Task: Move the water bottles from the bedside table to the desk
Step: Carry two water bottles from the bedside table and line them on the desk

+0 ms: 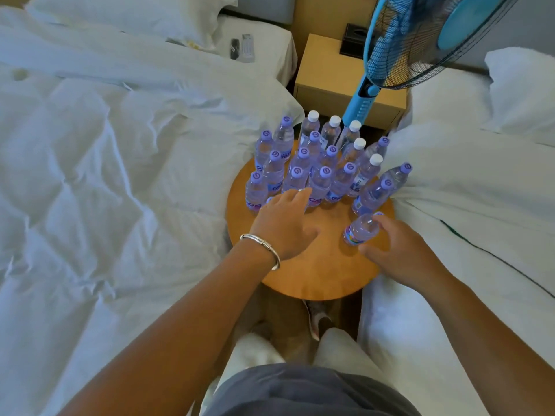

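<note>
Both forearms are bare, with no sleeves reaching into view. A silver bangle (264,246) with a wrapped coil section circles the left wrist. The person wears a grey top (306,391) and white trousers (339,346). A light shoe (316,318) with dark trim shows below.
</note>
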